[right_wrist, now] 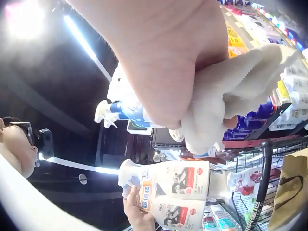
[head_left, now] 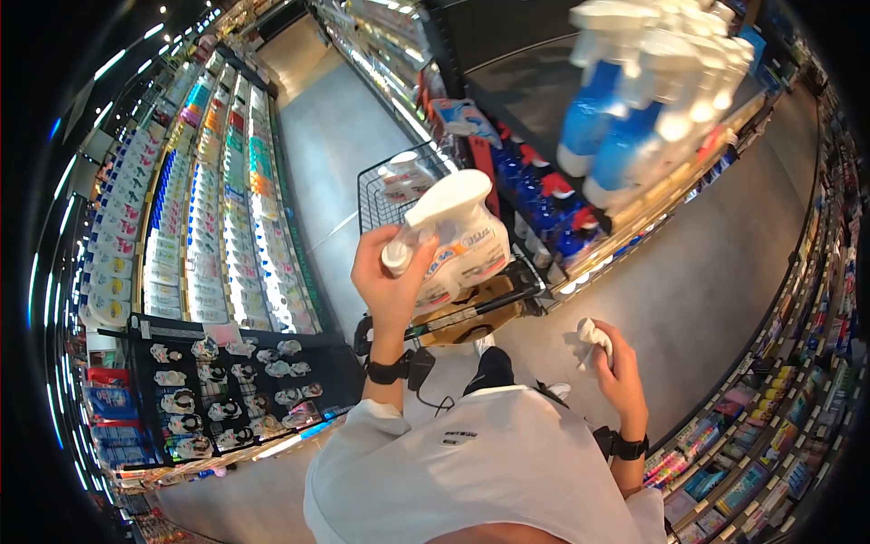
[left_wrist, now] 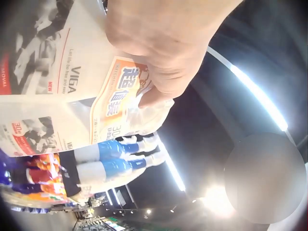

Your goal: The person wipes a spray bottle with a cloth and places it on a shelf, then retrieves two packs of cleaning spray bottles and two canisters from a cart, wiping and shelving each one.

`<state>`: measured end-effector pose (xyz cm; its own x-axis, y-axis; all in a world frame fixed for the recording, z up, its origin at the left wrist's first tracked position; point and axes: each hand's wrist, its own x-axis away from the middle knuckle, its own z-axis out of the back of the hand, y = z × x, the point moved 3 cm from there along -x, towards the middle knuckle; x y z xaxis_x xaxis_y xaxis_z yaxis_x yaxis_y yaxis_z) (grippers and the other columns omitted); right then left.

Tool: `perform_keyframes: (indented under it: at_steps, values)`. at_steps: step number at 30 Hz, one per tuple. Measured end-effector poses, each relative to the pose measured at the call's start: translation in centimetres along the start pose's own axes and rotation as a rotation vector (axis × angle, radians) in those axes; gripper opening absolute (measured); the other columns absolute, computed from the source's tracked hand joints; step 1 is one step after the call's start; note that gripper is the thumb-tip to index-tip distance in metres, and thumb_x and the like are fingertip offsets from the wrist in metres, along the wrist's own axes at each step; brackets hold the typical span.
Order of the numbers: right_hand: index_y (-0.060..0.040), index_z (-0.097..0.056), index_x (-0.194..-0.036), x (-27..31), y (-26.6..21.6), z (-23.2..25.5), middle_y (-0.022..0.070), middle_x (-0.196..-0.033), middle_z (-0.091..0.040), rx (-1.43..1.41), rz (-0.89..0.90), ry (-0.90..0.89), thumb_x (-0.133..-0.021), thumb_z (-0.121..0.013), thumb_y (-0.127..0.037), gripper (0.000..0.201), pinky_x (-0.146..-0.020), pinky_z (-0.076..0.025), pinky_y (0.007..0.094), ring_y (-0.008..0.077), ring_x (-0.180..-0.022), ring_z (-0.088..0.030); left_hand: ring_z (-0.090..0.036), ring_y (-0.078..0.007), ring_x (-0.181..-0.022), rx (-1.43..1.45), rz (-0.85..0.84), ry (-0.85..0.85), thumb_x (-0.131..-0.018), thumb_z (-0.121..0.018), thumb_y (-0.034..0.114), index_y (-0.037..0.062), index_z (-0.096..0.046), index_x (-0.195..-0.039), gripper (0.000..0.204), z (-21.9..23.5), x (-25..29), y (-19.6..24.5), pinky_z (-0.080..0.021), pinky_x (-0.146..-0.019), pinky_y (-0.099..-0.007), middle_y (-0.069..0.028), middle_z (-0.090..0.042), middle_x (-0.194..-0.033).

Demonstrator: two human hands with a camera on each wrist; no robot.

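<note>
Standing among stocked shelves (head_left: 217,163): wire cart (head_left: 364,207) in front, brown bag (right_wrist: 291,190) by its handle (right_wrist: 265,168). White bottle pack (head_left: 467,258), orange label showing, is up over the cart; left hand (head_left: 385,281) grasps it near the top, fingers and thumb curled round. Right hand (head_left: 622,370), well apart from the pack, pinches crumpled white cloth (head_left: 591,334).

The white spray-bottle pack (left_wrist: 84,77) reads "VIGA", "Let life be free and easy" and a red "NEW". Its orange-edged label (left_wrist: 113,96) bears "超值装" in blue. A red patch (left_wrist: 20,138) on the lower bottle shows "30"; the smaller print is too blurred to read.
</note>
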<state>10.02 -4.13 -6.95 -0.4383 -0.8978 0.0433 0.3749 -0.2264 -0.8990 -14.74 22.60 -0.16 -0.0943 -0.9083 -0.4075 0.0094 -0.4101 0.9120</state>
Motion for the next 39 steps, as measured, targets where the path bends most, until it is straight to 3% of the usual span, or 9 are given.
perform_keyframes:
  at_steps: [4,6,8,14,16,21,29,35,39]
  values:
    - [-0.0008,-0.062,-0.132,4.8,3.5,5.7,0.0144,-0.101,-0.071,-0.050,0.046,0.151,-0.100,-0.055,-0.005,0.033,-0.083,-0.052,0.0330,0.0219,-0.088,-0.065,-0.072,-0.0158,-0.093,0.153,-0.095,0.006,-0.085,-0.084,-0.003,-0.0006,-0.056,-0.116,0.042,-3.7,4.3,4.5,-0.059,-0.079,-0.0284,-0.0123,-0.073,-0.104]
    - [-0.0003,-0.061,-0.133,7.4,5.5,8.7,0.0152,-0.109,-0.071,-0.076,0.010,0.184,-0.099,-0.064,-0.008,0.035,-0.087,-0.053,0.0348,0.0232,-0.095,-0.067,-0.072,-0.0180,-0.096,0.239,-0.104,-0.028,-0.085,-0.084,-0.004,0.0012,-0.054,-0.118,0.045,-6.0,6.8,7.0,-0.060,-0.083,-0.0314,-0.0146,-0.073,-0.108]
    - [-0.0007,-0.061,-0.135,9.3,6.5,11.6,0.0176,-0.116,-0.071,-0.109,-0.025,0.207,-0.098,-0.070,-0.012,0.040,-0.092,-0.053,0.0370,0.0273,-0.104,-0.069,-0.072,-0.0179,-0.098,0.267,-0.174,-0.128,-0.089,-0.077,-0.008,0.0028,-0.051,-0.121,0.043,-8.8,8.7,9.1,-0.057,-0.087,-0.0309,-0.0147,-0.074,-0.109]
    - [-0.0014,-0.061,-0.136,10.3,7.4,20.3,0.0139,-0.119,-0.071,-0.083,0.134,0.367,-0.083,-0.087,-0.011,0.060,-0.095,-0.053,0.0362,0.0238,-0.107,-0.068,-0.068,-0.0105,-0.098,0.222,-0.145,-0.395,-0.082,-0.085,-0.004,0.0029,-0.061,-0.115,0.041,-19.1,12.3,11.3,-0.056,-0.083,-0.0268,-0.0061,-0.071,-0.108]
    - [-0.0012,-0.061,-0.137,9.8,7.8,22.5,0.0138,-0.120,-0.069,-0.119,0.173,0.409,-0.079,-0.090,-0.011,0.066,-0.095,-0.053,0.0364,0.0242,-0.108,-0.067,-0.067,-0.0100,-0.099,0.304,-0.049,-0.507,-0.082,-0.085,-0.004,0.0030,-0.062,-0.115,0.041,-23.5,13.4,12.3,-0.056,-0.084,-0.0268,-0.0050,-0.070,-0.108]
    - [-0.0011,-0.059,-0.139,5.6,9.4,27.9,0.0142,-0.125,-0.066,-0.101,0.289,0.475,-0.072,-0.095,-0.016,0.078,-0.096,-0.052,0.0378,0.0259,-0.111,-0.066,-0.068,-0.0107,-0.102,0.424,-0.099,-0.753,-0.082,-0.083,-0.007,0.0039,-0.063,-0.121,0.044,-34.7,14.3,11.5,-0.056,-0.089,-0.0283,-0.0056,-0.071,-0.112]
    - [0.0010,-0.063,-0.131,-5.5,12.1,38.2,0.0113,-0.117,-0.062,-0.037,0.294,0.634,-0.062,-0.102,-0.031,0.085,-0.093,-0.052,0.0367,0.0244,-0.108,-0.061,-0.069,-0.0117,-0.100,0.580,-0.032,-0.866,-0.080,-0.084,-0.007,0.0046,-0.067,-0.118,0.043,-50.2,10.1,10.3,-0.057,-0.086,-0.0291,-0.0064,-0.073,-0.108]
    - [0.0054,-0.065,-0.121,-13.4,14.2,43.5,0.0113,-0.115,-0.062,-0.247,0.270,0.606,-0.061,-0.104,-0.035,0.082,-0.085,-0.056,0.0349,0.0236,-0.097,-0.068,-0.070,-0.0221,-0.092,0.657,-0.332,-0.857,-0.074,-0.086,-0.007,0.0059,-0.066,-0.119,0.051,-57.5,5.1,11.9,-0.055,-0.078,-0.0333,-0.0096,-0.073,-0.106]
    - [0.0024,-0.055,-0.128,-19.1,11.3,47.4,0.0122,-0.118,-0.059,-0.043,0.601,0.536,-0.072,-0.097,-0.050,0.087,-0.092,-0.060,0.0413,0.0238,-0.107,-0.064,-0.070,-0.0284,-0.092,0.588,-0.458,-0.787,-0.075,-0.085,-0.008,0.0011,-0.062,-0.119,0.050,-59.5,2.3,14.1,-0.052,-0.081,-0.0388,-0.0161,-0.073,-0.106]
